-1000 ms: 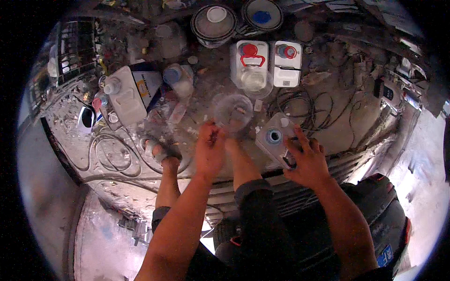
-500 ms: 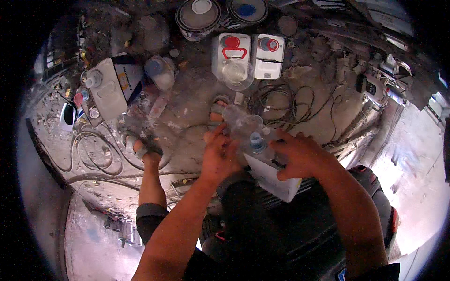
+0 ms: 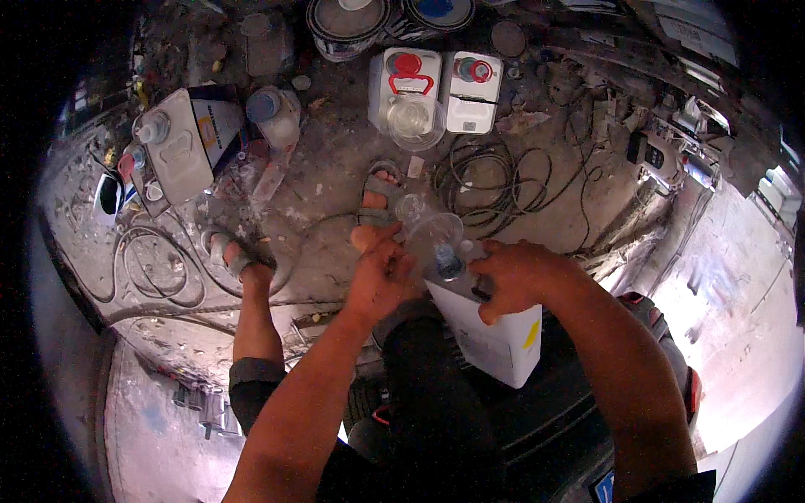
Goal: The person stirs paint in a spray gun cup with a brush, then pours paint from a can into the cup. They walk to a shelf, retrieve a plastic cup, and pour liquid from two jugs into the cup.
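Observation:
A clear plastic cup (image 3: 423, 223) is tilted between my hands, its wide mouth close to the blue spout (image 3: 450, 267) of a white rectangular can (image 3: 495, 339). My left hand (image 3: 386, 272) is closed at the cup's near side, its grip partly hidden. My right hand (image 3: 524, 277) wraps round the handle on the can's top. The can leans, with its spout end toward the cup. Whether liquid is flowing I cannot tell.
Two white containers with red caps (image 3: 408, 63) stand ahead, a clear tub (image 3: 412, 120) by one. Paint cans (image 3: 348, 29) stand behind. Coiled cable (image 3: 495, 189) lies right of my foot (image 3: 381, 189). At left are a grey-topped can (image 3: 176, 155), a blue-capped bottle (image 3: 275, 117) and a hose loop (image 3: 163, 268).
More of the white can's side now shows, and its lower end has moved toward me. The cup's mouth now overlaps the spout more. My left hand has shifted slightly left.

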`<state>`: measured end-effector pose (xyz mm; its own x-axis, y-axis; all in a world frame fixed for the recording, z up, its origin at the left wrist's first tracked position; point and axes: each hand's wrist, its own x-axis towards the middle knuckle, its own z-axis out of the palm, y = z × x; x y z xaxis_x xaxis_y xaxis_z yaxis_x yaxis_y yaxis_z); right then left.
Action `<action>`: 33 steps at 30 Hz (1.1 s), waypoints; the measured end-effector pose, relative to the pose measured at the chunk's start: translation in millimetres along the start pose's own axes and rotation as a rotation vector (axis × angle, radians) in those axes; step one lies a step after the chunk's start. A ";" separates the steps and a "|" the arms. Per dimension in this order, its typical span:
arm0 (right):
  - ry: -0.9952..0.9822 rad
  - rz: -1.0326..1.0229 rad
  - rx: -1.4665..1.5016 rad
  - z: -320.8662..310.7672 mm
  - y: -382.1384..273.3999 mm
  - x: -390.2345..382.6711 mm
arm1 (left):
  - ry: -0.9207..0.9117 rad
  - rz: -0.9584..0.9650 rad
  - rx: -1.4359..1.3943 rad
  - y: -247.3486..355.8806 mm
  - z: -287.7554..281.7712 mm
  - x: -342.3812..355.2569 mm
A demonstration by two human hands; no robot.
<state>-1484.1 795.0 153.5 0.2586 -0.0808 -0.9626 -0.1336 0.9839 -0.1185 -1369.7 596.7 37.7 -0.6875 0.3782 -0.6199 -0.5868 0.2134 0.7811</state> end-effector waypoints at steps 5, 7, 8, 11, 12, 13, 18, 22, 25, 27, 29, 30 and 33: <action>-0.045 -0.015 0.018 1.4 1.8 4.4 | -0.023 -0.104 -0.074 -4.2 4.0 -0.2; -0.021 -0.017 0.030 5.5 3.5 4.3 | 0.007 -0.062 -0.073 -13.8 7.6 -0.6; -0.010 -0.020 0.037 6.9 4.2 5.1 | 0.033 -0.058 -0.104 -14.7 8.7 -0.1; -0.045 -0.019 0.024 3.9 2.2 7.3 | 0.025 -0.123 -0.240 -17.3 9.5 -1.4; -0.045 -0.018 0.026 4.7 2.5 7.9 | 0.018 -0.141 -0.265 -17.8 9.8 -1.8; -0.045 -0.016 0.028 6.1 3.2 9.5 | 0.013 -0.160 -0.289 -18.3 10.1 -2.1; -0.041 -0.017 0.031 8.5 5.0 10.9 | 0.002 -0.217 -0.266 -13.5 8.9 -1.3; -0.039 -0.019 0.041 6.4 2.2 9.0 | 0.034 -0.179 -0.242 -17.8 12.2 -2.4; -0.040 -0.026 0.043 6.8 3.0 9.8 | 0.026 -0.186 -0.195 -15.6 12.9 -2.8; -0.044 -0.033 0.049 6.9 3.9 10.1 | -0.017 -0.223 -0.158 -13.8 10.4 -2.7; -0.046 -0.044 0.053 7.5 5.5 11.2 | 0.004 -0.223 -0.197 -10.8 10.7 -2.3; -0.044 -0.045 0.059 7.8 6.2 11.3 | 0.031 -0.214 -0.235 -9.0 11.2 -2.0; -0.044 -0.034 0.061 9.1 6.9 11.8 | 0.049 -0.232 -0.237 -2.7 11.0 -2.8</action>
<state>-1473.3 802.3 143.6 0.3041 -0.1086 -0.9464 -0.0658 0.9887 -0.1346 -1361.5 605.0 38.2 -0.5407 0.2990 -0.7863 -0.8091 0.0708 0.5834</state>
